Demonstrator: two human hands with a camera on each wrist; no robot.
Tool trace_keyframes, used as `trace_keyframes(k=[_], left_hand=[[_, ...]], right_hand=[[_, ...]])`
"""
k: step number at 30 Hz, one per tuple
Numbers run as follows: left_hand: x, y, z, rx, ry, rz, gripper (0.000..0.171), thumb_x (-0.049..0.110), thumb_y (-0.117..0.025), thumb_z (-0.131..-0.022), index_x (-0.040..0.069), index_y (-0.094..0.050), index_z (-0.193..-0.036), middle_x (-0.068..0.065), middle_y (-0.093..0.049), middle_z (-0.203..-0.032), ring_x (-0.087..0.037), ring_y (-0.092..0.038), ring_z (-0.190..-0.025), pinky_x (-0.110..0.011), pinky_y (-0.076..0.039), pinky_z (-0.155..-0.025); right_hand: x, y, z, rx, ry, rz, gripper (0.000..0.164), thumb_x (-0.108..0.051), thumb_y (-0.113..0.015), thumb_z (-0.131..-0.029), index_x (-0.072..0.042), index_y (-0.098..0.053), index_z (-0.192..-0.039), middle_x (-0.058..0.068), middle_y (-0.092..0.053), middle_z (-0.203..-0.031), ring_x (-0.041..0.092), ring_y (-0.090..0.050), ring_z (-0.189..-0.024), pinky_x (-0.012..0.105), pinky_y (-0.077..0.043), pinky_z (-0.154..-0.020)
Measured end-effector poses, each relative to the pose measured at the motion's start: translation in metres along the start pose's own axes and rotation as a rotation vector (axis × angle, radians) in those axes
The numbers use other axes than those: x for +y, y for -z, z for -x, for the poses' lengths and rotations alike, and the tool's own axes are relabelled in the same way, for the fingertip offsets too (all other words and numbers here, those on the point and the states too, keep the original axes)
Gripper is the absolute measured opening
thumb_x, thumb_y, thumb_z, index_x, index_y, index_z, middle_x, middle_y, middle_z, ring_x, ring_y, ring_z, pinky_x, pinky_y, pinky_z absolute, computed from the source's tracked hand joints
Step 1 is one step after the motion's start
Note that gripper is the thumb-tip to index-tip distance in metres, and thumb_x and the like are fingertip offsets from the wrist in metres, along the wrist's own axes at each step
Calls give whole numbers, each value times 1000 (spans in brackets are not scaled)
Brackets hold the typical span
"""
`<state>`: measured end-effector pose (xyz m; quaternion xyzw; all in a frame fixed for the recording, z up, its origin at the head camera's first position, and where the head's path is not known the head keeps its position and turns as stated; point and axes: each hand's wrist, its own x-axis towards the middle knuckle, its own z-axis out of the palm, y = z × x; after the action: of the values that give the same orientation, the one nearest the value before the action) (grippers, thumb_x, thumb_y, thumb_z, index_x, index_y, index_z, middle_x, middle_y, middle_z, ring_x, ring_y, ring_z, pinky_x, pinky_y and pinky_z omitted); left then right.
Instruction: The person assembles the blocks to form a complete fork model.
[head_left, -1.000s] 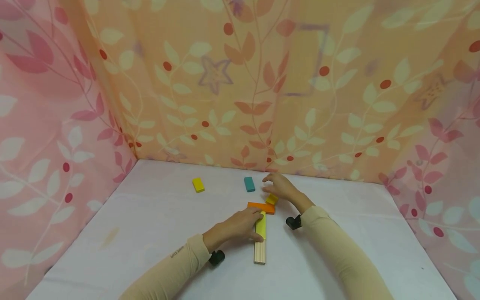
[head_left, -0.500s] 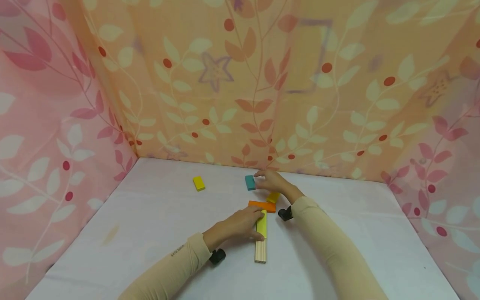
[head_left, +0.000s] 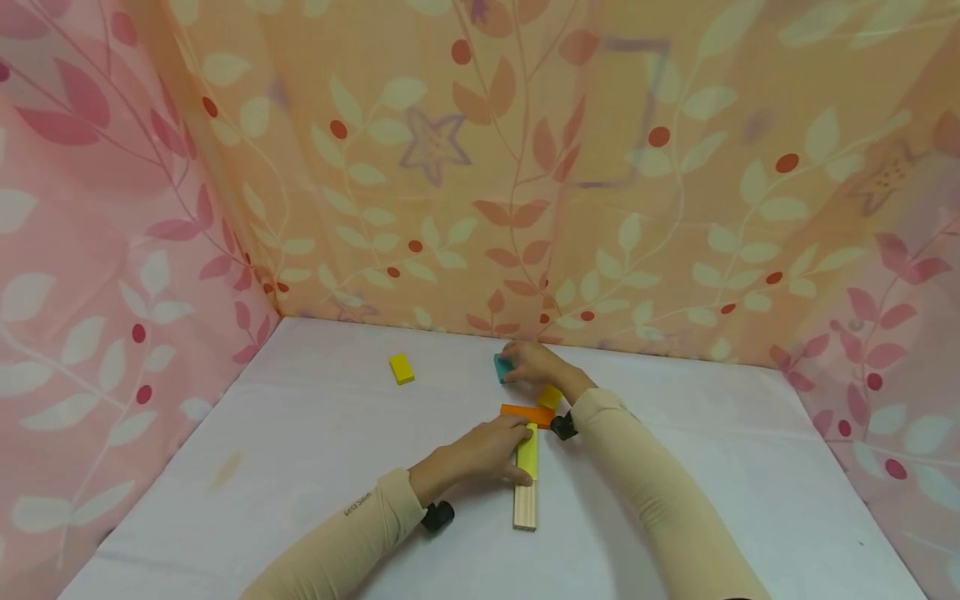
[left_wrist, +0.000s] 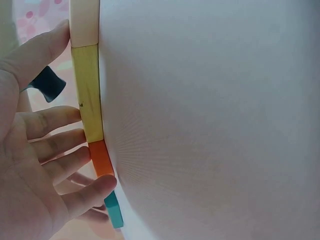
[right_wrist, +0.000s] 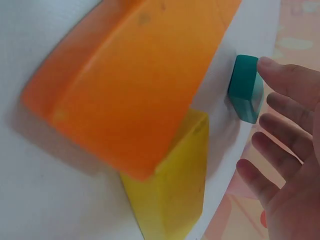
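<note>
Flowery cloth point(head_left: 427, 200), white bench point(head_left: 337, 417) | teal block point(right_wrist: 243, 79) past orange block point(head_left: 523, 412); right hand point(head_left: 542, 365) at it, fingers apart | left hand point(head_left: 482, 450) spread along yellow block point(head_left: 528, 457) | teal's probably light, stiff; pinch long sides imo

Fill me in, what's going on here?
Someone is working with both hands on a white table. Their left hand touches the lime block, which meets the wood block end to end; the orange block lies crosswise at its far end. The right hand is at the teal block, a fingertip at its edge; a firm grip doesn't show. One yellow block sits by the orange block's right end; a second yellow block lies off to the left, untouched.
</note>
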<state>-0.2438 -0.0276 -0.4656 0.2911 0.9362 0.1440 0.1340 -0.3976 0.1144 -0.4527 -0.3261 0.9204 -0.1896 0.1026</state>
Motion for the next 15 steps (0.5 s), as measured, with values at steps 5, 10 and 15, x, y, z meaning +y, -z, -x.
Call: trace_keyframes(k=[5,10,15], left_hand=[[1,0,0,7,-6,-27,74,53,-74,-80,11,-54,-137,-5,-45,-148,-19,-47,-133,-37,-44,-108],[1,-1,0,19,-16,-45,74,55,-74,-79,12,-54,-137,-4,-47,-147,-18,-49,-131,-37,-46,-107],[1,-1,0,25,-17,-59,75,55,-74,-79,12,-54,-137,-3,-48,-146,-17,-49,-131,-37,-46,-106]], right_hand=[[-1,-2,-2,-15,-55,-82,48,-22,-73,-88,-6,-61,-131,12,-51,-146,33,-44,-136,49,-36,-114],[-4,-3,-5,-45,-69,-89,47,-20,-73,-87,-6,-62,-131,12,-51,-146,33,-44,-137,49,-35,-114],[-6,-3,-8,-55,-55,-50,44,-17,-73,-87,-4,-64,-128,13,-54,-143,33,-48,-133,48,-37,-113]])
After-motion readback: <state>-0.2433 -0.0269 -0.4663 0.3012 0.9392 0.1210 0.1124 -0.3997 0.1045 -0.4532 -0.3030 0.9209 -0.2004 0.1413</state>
